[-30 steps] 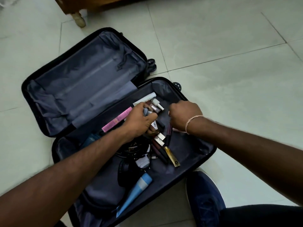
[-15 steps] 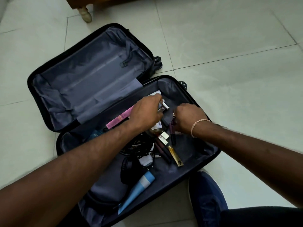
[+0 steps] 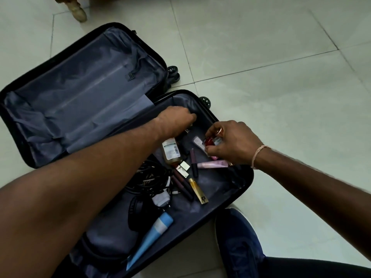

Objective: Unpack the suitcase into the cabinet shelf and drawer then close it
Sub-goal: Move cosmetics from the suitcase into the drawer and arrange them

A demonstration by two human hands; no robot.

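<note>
A pale green tiled floor (image 3: 261, 47) with thin dark grout lines fills the view. A black suitcase (image 3: 244, 178) lies opened flat on it, both halves resting on the tiles. A carved wooden furniture leg (image 3: 77, 11) stands on the floor at the top, and a dark blue shoe (image 3: 239, 247) rests just beside the suitcase's near edge.

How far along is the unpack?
Early-to-mid. Done: the suitcase lid half looks empty. In hand: right hand holds small cosmetics; left hand reaches in the far corner. Left: bottle, cables, blue tube, then closing.
</note>
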